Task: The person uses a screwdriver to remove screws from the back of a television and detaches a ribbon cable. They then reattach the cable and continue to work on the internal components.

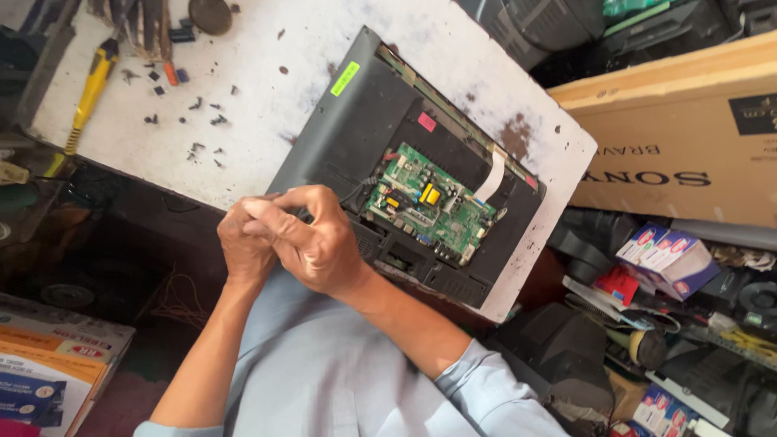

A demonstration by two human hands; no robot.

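Two hands are brought together at the near edge of the bench (pixel 267 129), over the lower corner of the opened TV back (pixel 356 121). The left hand (pixel 243 247) is overlapped by the right hand (pixel 316 243); fingers of both are curled together, seemingly pinched on something small, though what is hidden. The TV is laid face down so the green circuit board (pixel 429 206) and white ribbon cable (pixel 491 176) are exposed. Loose screws (pixel 206 121) are scattered well apart, beside a yellow screwdriver (pixel 91 89), kept within reach.

Electronics repair workshop: opened television (pixel 405 170), screws (pixel 202 121).
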